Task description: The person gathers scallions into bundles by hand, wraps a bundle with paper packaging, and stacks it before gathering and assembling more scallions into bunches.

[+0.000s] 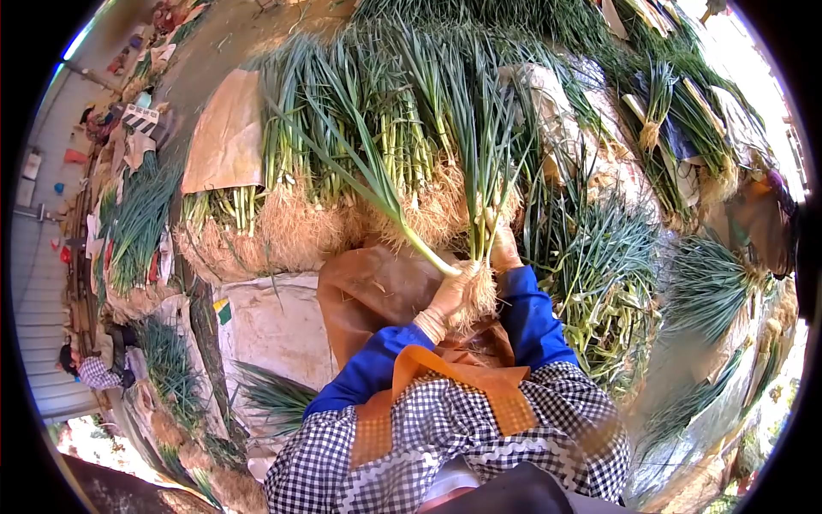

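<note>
Above the brown apron [366,295], the left hand [450,301] pinches one onion stalk [419,245]; the right hand [506,251] contacts an onion bunch [477,238], finger closure indeterminable.

Two hands [451,295], two blue sleeves [535,317]; green onions [477,224] too many to count.

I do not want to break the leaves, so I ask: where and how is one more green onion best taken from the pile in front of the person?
Probably by the pale stem, just above the roots, coming from the near side. The roots lie on that side, while the long, thin leaves spread away and would likely bend.
</note>
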Motion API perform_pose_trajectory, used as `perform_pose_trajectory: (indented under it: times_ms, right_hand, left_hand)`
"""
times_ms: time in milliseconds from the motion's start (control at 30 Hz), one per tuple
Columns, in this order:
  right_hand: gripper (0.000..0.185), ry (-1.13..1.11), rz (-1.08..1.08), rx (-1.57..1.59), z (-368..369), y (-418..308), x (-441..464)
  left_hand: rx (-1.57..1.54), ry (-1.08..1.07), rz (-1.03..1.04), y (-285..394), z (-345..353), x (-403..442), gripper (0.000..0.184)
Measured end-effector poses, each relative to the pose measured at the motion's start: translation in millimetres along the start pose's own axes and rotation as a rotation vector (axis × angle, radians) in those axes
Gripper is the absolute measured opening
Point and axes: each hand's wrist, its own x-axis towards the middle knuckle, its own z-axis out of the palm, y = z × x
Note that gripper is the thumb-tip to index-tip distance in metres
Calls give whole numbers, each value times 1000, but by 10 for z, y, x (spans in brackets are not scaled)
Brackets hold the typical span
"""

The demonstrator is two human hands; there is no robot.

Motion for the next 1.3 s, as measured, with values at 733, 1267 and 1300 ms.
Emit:
perform_pose_trajectory:
  times_ms: [733,1267,1300]
  right_hand:
    - [22,-54,-72,-355,-63,-81,118]
    - [33,-461,450,-1086,-472,-855,-1080]
    - [38,-289,238,-1146,-558,-761,-1006]
  left_hand:
    - [29,-37,-115,332,395,-262,23]
    - [-124,-78,-21,390,101,-146,23]
    - [-127,-77,-30,364,80,-156,23]
